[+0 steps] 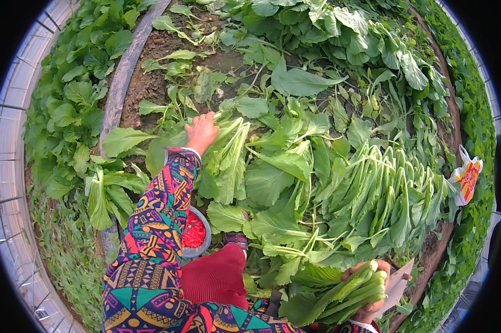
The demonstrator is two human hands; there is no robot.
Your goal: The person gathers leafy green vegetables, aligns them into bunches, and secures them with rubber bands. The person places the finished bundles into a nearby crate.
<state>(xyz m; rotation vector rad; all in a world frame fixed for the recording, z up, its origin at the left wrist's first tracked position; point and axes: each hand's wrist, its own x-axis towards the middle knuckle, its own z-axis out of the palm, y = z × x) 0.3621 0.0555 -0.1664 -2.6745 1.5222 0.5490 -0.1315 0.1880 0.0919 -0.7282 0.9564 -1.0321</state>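
My left hand [202, 130] reaches forward among cut leafy greens and touches or grasps a stalk; the fingertips are partly hidden, so its hold is unclear. A small pile of greens [229, 162] lies just right of it. At the lower right my right hand [369, 310] is closed around a bunch of leafy greens [350, 291], its pale stems pointing right. A flat, broad blade [396, 287] shows beside that hand; its handle is mostly hidden.
A basin [208, 233] with red pieces [193, 231] stands beside my knee. Harvested greens [383, 187] lie in a row at right, near a printed plastic bag [468, 177]. A heap of greens [342, 29] lies ahead. Edging boards [123, 75] border the bed, with growing plants beyond.
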